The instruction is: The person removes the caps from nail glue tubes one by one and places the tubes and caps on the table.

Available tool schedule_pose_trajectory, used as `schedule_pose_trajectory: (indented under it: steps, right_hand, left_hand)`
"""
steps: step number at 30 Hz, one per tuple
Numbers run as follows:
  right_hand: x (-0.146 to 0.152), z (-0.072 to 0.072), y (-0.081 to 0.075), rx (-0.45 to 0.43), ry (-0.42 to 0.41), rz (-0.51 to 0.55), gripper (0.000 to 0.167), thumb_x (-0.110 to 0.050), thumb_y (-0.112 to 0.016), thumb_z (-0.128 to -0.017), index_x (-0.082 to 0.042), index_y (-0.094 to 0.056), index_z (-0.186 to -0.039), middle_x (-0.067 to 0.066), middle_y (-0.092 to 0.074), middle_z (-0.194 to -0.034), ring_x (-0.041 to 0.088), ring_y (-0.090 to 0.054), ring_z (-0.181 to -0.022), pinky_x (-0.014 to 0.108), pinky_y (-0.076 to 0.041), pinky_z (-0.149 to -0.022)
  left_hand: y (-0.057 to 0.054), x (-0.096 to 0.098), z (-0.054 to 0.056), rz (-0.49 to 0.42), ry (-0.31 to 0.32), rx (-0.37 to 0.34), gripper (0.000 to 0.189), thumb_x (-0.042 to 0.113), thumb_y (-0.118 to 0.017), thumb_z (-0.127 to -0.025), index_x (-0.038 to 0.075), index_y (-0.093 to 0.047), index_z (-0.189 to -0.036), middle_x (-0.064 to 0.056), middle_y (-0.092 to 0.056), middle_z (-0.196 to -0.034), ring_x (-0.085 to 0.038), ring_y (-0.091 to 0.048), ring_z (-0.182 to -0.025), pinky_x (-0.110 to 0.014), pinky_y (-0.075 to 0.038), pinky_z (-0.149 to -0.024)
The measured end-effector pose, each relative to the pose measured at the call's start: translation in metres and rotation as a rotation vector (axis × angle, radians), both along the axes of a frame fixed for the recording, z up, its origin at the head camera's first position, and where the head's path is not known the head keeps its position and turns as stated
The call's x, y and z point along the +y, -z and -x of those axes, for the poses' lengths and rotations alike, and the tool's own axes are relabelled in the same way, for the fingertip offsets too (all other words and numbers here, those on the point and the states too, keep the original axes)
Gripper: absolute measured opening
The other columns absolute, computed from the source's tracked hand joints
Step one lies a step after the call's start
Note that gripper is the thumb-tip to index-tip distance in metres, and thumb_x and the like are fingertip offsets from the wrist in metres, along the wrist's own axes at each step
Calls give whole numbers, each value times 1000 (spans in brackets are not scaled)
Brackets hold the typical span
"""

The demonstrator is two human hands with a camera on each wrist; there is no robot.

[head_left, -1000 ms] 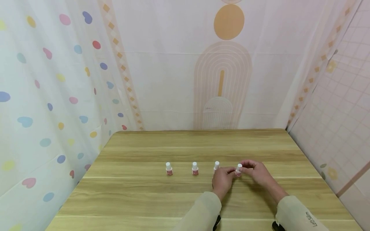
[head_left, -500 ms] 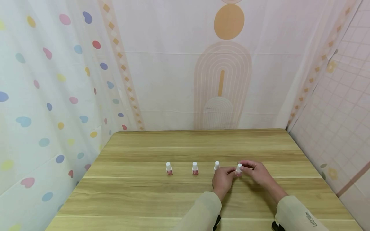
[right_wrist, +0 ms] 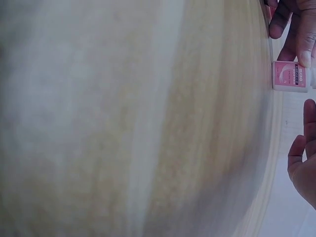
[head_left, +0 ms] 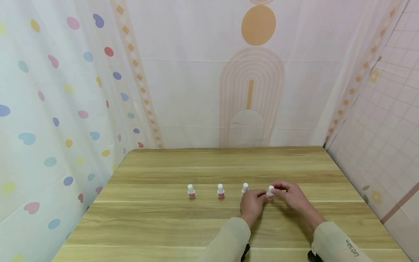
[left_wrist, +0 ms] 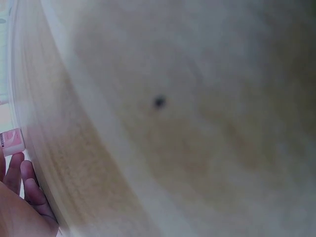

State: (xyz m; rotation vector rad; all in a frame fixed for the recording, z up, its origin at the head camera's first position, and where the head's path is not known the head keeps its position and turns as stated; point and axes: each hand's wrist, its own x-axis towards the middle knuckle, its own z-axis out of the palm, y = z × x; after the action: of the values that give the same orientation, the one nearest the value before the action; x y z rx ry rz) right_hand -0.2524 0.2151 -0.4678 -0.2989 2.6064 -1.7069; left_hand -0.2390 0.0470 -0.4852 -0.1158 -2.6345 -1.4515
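Observation:
Several small white bottles with pink-red labels and white caps stand in a row. My left hand (head_left: 252, 206) reaches to the rightmost bottle (head_left: 270, 197), thumb and forefinger holding its lower body. At the white cap (head_left: 270, 188) of the same bottle, the thumb and forefinger of my right hand (head_left: 292, 195) pinch from the right. This bottle (right_wrist: 290, 76) looks upright on the table; in the right wrist view a left thumb presses its side, while the cap is mostly cut off. Directly behind the left hand is another bottle (head_left: 245, 187), its lower part hidden.
Two more bottles, one in the middle (head_left: 220, 191) and one at the left (head_left: 191, 191), stand upright on the wood-grain table (head_left: 157, 225). Patterned curtains (head_left: 183, 91) hang behind the table and along both sides.
The hands and bottles keep almost the same positions. The rightmost bottle shifts or turns only very slightly between the hands, and the head view moves a little.

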Motion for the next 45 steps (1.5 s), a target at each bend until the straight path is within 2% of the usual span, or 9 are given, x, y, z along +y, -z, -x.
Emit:
schedule_pose_trajectory:
  steps: [5, 8, 16, 23, 30, 36, 40, 45]
  right_hand:
    - [0, 0, -1, -1, -22, 0, 33, -20, -65, -98, 4, -67, -119, 14, -69, -110, 20, -61, -94, 34, -50, -79]
    - [0, 1, 0, -13, -16, -15, 37, -23, -67, -96, 3, -66, -122, 11, -69, -110, 20, -60, -96, 35, -48, -81]
    - [-1, 2, 1, -4, 16, -43, 24, -24, -73, -92, -4, -71, -104, 6, -69, -98, 20, -60, -90, 36, -47, -76]
    - [0, 1, -1, 18, -4, -30, 26, -16, -69, -94, 2, -70, -113, 11, -70, -104, 21, -60, -91, 34, -49, -75]
    - [1, 1, 0, 16, -27, -33, 33, -17, -67, -96, 5, -67, -120, 14, -69, -111, 20, -60, -94, 34, -48, -78]
    - [-1, 2, 0, -14, 18, -66, 33, -26, -73, -92, -2, -70, -113, 6, -69, -104, 20, -59, -95, 36, -46, -80]
    - [-1, 2, 0, -3, 27, -77, 27, -24, -73, -92, -3, -72, -109, 6, -70, -102, 21, -60, -93, 36, -47, -78]
    - [-1, 0, -1, 6, 10, -55, 29, -19, -71, -93, 2, -70, -114, 11, -70, -105, 20, -60, -91, 34, -49, -75]
  left_hand:
    - [0, -1, 1, 2, 6, -1, 10, 22, -74, -88, 23, -82, -95, 12, -74, -93, -7, -67, -94, -33, -51, -75]
    - [0, 0, 0, 1, 9, -1, 9, 23, -74, -89, 24, -82, -94, 13, -74, -93, -7, -66, -93, -32, -51, -76]
    - [0, 0, 0, -2, 10, -3, 10, 22, -75, -89, 22, -82, -95, 10, -75, -94, -9, -67, -95, -33, -52, -78]
    - [0, 1, 0, -5, -4, -12, 10, 18, -75, -88, 22, -82, -94, 10, -75, -93, -9, -67, -96, -35, -52, -79]
    - [0, 1, 0, -5, 5, -1, 10, 19, -75, -88, 22, -82, -94, 11, -75, -93, -8, -67, -95, -33, -52, -78]
    - [-1, 0, -1, -5, 7, 10, 9, 21, -75, -88, 21, -82, -94, 10, -75, -93, -8, -67, -94, -32, -51, -76]
    - [-2, 0, -2, -7, 8, 11, 9, 21, -75, -88, 20, -82, -94, 9, -75, -93, -8, -67, -93, -31, -51, -76]
    - [-2, 0, -3, -6, 13, 10, 9, 21, -75, -89, 19, -82, -94, 10, -75, -93, -7, -67, -92, -30, -51, -75]
